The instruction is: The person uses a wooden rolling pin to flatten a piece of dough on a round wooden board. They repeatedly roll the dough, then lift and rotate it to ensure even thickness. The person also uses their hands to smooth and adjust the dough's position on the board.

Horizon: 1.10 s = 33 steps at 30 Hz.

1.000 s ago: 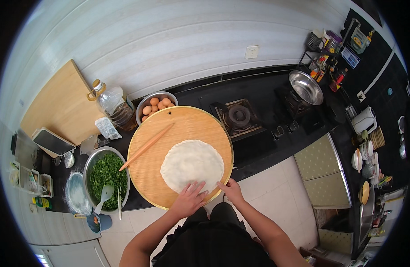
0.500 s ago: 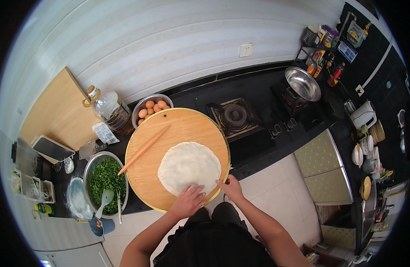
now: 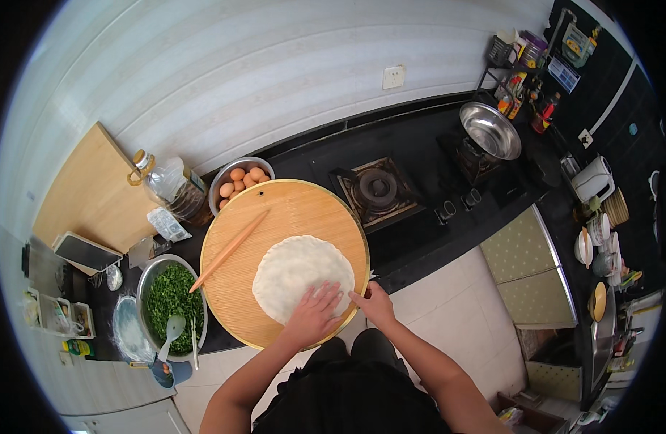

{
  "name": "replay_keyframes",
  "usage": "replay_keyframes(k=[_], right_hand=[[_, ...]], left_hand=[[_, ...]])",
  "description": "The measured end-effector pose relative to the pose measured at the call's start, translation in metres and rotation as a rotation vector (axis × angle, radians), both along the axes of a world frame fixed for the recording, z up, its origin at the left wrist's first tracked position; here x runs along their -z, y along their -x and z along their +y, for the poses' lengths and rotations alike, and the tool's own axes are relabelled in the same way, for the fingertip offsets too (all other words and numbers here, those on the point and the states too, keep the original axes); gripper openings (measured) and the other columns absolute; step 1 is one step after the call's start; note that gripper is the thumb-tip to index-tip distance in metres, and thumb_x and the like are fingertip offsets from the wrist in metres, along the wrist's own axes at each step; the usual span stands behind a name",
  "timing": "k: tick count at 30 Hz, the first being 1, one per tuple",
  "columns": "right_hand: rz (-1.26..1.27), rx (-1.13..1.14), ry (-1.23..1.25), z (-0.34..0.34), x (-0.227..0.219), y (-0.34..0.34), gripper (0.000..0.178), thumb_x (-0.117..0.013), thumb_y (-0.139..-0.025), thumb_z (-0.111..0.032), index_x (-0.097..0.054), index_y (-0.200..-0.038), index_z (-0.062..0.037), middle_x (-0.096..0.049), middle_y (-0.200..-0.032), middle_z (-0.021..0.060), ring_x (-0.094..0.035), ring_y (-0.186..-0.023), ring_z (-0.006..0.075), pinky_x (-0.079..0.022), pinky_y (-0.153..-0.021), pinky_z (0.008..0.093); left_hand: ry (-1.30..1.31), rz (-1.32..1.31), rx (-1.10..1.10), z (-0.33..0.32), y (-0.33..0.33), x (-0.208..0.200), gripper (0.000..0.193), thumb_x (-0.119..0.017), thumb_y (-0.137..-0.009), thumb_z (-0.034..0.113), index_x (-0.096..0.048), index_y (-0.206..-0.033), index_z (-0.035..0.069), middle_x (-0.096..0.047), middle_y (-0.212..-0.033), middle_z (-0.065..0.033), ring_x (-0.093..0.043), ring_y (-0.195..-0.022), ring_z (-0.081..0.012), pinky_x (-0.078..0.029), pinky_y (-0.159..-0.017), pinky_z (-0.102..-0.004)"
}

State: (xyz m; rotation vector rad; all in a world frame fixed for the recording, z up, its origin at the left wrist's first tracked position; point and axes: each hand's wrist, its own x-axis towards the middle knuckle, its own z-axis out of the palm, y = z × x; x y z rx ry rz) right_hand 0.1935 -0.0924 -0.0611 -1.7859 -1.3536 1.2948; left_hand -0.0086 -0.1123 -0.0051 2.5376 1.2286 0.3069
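A round, flat piece of pale dough (image 3: 293, 271) with a crimped edge lies on a round wooden board (image 3: 239, 304). My left hand (image 3: 316, 316) rests flat on the dough's near side, fingers stretched out. At the board's right rim is my right hand (image 3: 376, 305), its thumb on top beside the dough's edge and its other fingers curled at the rim; their tips are partly hidden. A tapered wooden rolling pin (image 3: 231, 251) lies slantwise on the board's left part.
Left of the board stands a metal bowl (image 3: 142, 277) of chopped greens with a spatula (image 3: 174, 329). Behind are a bowl of eggs (image 3: 237, 174) and a large oil bottle (image 3: 175, 186). Rightward are a gas burner (image 3: 378, 188) and a metal pan (image 3: 490, 130).
My left hand has slid slightly up and farther onto the dough. My right hand stays at the board's rim. The whole view has shifted a little.
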Motion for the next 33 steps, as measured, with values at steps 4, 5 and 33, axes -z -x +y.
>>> replay_keyframes(k=[4, 5, 33], right_hand=[[0.227, 0.015, -0.050, -0.002, 0.024, -0.003, 0.037, -0.072, -0.086, -0.030, -0.060, -0.102, 0.0013, -0.067, -0.091, 0.0095, -0.063, -0.081, 0.0167, -0.050, -0.074, 0.0309], [0.332, 0.036, -0.017, -0.002, 0.035, -0.004, 0.034, -0.070, -0.088, -0.027, -0.059, -0.102, 0.0013, -0.066, -0.091, 0.0077, -0.061, -0.081, 0.0142, -0.049, -0.074, 0.0293], [0.435, 0.037, 0.136, 0.014, 0.030, -0.006, 0.036, -0.062, -0.093, -0.030, -0.065, -0.107, 0.0031, -0.070, -0.094, 0.0073, -0.063, -0.083, 0.0127, -0.049, -0.076, 0.0276]], left_hand=[[0.016, 0.019, 0.001, 0.004, -0.007, 0.002, 0.058, -0.062, -0.089, 0.034, -0.048, -0.137, 0.004, -0.035, -0.151, -0.0133, -0.031, -0.140, -0.0337, -0.024, -0.113, -0.0516], [0.019, 0.016, -0.005, 0.005, -0.009, 0.003, 0.058, -0.062, -0.089, 0.034, -0.048, -0.137, 0.004, -0.035, -0.151, -0.0137, -0.031, -0.140, -0.0340, -0.024, -0.113, -0.0516], [-0.079, 0.070, -0.037, 0.017, -0.030, 0.002, 0.047, -0.063, -0.088, 0.039, -0.061, -0.122, 0.007, -0.039, -0.147, -0.0161, -0.036, -0.136, -0.0358, -0.029, -0.111, -0.0518]])
